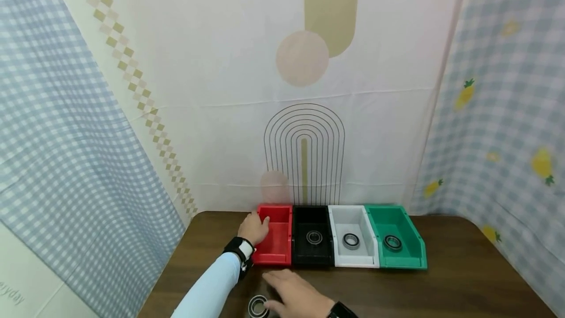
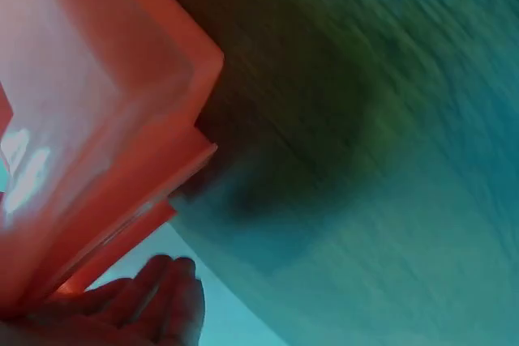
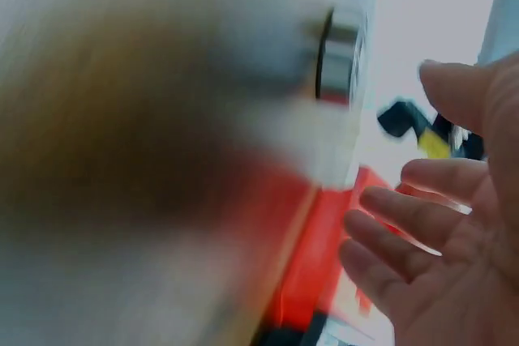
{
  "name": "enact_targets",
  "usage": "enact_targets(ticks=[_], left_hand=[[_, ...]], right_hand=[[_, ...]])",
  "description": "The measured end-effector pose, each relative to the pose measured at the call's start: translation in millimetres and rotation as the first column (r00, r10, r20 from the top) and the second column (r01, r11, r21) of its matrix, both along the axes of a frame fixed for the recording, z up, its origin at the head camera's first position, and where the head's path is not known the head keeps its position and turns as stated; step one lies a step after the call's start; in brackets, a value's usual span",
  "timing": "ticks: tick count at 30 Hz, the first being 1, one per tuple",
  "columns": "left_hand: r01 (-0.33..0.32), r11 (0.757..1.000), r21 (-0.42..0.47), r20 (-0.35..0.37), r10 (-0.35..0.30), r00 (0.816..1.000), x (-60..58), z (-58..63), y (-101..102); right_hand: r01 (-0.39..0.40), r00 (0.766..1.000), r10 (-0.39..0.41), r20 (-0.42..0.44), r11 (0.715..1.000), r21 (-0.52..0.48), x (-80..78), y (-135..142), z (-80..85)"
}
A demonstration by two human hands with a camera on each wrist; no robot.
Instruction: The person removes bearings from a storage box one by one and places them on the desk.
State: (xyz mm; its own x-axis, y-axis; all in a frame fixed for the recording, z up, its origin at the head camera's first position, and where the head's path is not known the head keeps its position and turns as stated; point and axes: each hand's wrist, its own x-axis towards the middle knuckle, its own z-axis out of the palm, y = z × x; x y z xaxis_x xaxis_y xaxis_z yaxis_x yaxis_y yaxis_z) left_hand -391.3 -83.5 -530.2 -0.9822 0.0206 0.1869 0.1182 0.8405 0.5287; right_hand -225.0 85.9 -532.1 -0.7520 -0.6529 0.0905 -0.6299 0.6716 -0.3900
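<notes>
My left hand holds the left wall of a red bin, its thumb over the inside. In the left wrist view, the fingers lie along the bin's outer side; the thumb is hidden there. Nothing shows inside the red bin. My right hand is spread above the table beside a ball bearing, near the front edge of the head view. The right wrist view shows that bearing apart from the extended fingers.
Touching the red bin in a row stand a black bin, a white bin and a green bin. Each of these three contains one bearing. They rest along the back of the brown table, against a cloth backdrop.
</notes>
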Motion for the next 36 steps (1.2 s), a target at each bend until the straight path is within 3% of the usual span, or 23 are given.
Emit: enact_targets(ticks=[4, 10, 16, 19, 22, 28, 36], left_hand=[[0.003, 0.995, -0.095, -0.082, -0.011, 0.997, 8.3, 1.5, 1.1], [0.072, 0.991, -0.113, -0.211, -0.095, 0.973, 29.1, 10.0, 1.9], [0.214, 0.971, -0.11, -0.174, -0.231, 0.957, 69.5, 29.7, 3.9], [0.269, 0.96, -0.084, -0.141, -0.279, 0.95, 89.8, 33.7, 3.1], [0.283, 0.956, -0.072, -0.112, -0.29, 0.95, 103.0, 32.9, 1.4], [0.298, 0.953, -0.061, -0.084, -0.302, 0.95, 115.3, 30.8, 2.0], [0.332, 0.942, -0.041, -0.073, -0.334, 0.94, 118.1, 30.9, 12.0]], right_hand=[[0.095, 0.99, -0.1, -0.103, 0.994, -0.053, -1.7, 21.2, 8.2], [0.247, 0.941, -0.255, -0.223, 0.967, -0.061, -7.9, 58.2, 16.9], [0.363, 0.877, -0.395, -0.275, 0.918, -0.162, -5.6, 96.4, 21.0], [0.433, 0.836, -0.479, -0.268, 0.875, -0.215, -2.6, 115.8, 21.3], [0.492, 0.803, -0.536, -0.26, 0.843, -0.218, 0.5, 131.9, 21.8], [0.526, 0.804, -0.553, -0.219, 0.832, -0.174, 7.1, 149.2, 23.6], [0.543, 0.801, -0.569, -0.188, 0.822, -0.172, 10.2, 155.1, 22.7]])
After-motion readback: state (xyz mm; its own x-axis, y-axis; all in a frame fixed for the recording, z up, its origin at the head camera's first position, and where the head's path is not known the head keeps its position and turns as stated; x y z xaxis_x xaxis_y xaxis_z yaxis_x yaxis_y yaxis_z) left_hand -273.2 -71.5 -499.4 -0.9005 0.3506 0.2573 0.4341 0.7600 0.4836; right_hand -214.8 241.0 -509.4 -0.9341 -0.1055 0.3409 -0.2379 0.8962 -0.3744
